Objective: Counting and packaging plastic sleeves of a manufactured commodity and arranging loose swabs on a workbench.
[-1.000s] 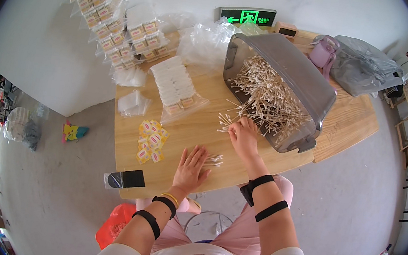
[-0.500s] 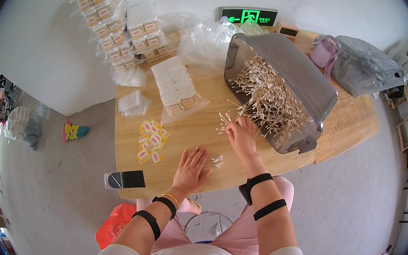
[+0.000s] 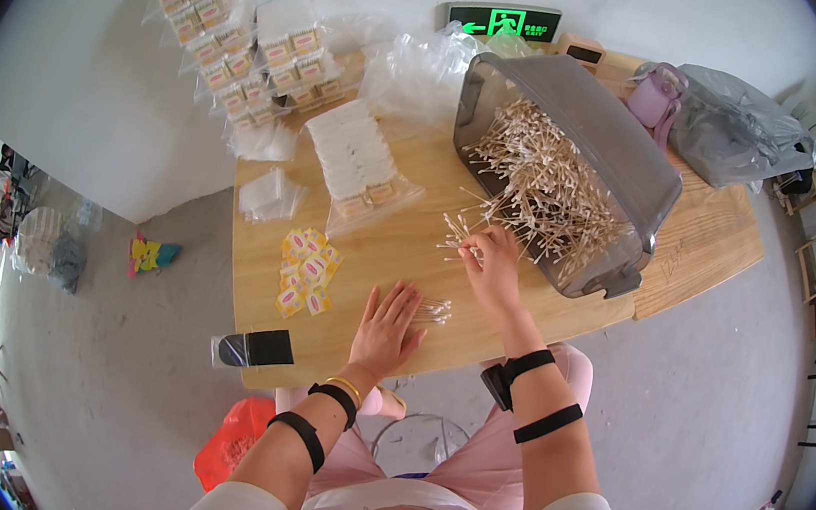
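Nearest the body, one left hand (image 3: 388, 328) lies flat on the wooden bench (image 3: 368, 251), fingers spread and holding nothing, its fingertips just beside a small bunch of cotton swabs (image 3: 434, 310). At the near left corner of the bench lies one black flat device (image 3: 256, 349). One right hand (image 3: 492, 268) is further in, its fingers pinched shut on a few swabs (image 3: 457, 238) that fan out to the left of it. Left of the hands sits one cluster of small yellow packets (image 3: 303, 271), too many and too small to count. Behind the right hand, one grey bin (image 3: 582, 144) lies tipped on its side, with a heap of swabs (image 3: 537, 184) spilling from its mouth. Beyond lie one stack of white packs (image 3: 354, 153) and a clear bag pile (image 3: 420, 65). Compared with half a second ago, the right hand has drawn slightly back from the heap; the left hand has stayed put.
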`<state>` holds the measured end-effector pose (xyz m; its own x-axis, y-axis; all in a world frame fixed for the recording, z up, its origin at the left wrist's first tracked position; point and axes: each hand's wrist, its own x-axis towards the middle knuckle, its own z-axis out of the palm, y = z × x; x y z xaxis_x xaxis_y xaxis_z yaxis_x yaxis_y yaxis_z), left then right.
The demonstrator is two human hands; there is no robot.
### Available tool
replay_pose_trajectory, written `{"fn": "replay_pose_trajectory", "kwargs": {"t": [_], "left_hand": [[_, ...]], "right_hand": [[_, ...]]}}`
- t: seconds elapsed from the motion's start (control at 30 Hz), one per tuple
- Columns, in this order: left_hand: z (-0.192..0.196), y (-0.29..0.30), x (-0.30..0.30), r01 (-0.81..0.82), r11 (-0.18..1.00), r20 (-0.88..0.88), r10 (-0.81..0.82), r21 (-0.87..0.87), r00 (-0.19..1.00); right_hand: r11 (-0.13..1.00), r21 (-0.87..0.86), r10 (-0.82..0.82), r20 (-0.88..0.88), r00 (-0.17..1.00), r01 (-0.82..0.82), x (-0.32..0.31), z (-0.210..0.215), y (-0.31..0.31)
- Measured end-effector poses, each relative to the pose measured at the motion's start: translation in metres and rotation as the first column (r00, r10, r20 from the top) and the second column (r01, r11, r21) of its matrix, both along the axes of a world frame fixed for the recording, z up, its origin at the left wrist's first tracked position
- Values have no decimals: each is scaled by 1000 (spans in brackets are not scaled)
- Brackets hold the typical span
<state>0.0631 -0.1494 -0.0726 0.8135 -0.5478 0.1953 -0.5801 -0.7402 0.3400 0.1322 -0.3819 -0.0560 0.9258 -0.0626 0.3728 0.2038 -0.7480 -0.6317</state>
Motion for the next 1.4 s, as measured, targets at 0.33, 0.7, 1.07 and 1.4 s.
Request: {"fn": "replay_pose_trajectory", "kwargs": {"t": [0.33,0.7,1.07,1.4], "left_hand": [[0,-1,1,17,975,-46,-28,-222,999],[8,-1,2,40,998,-40,-38,56,998],[9,-2,2,28,997,-33,-26,72,999],[8,-3,1,20,995,-45,-15,101,999]], "right_hand": [[962,-212,154,-103,983,-173,-32,-13,50],[980,-157,-130,-26,991,125,-33,-6,18],[965,-134,-226,13,974,225,-5,-25,13],[977,-200,-80,-11,997,77,-20,-8,1]]}}
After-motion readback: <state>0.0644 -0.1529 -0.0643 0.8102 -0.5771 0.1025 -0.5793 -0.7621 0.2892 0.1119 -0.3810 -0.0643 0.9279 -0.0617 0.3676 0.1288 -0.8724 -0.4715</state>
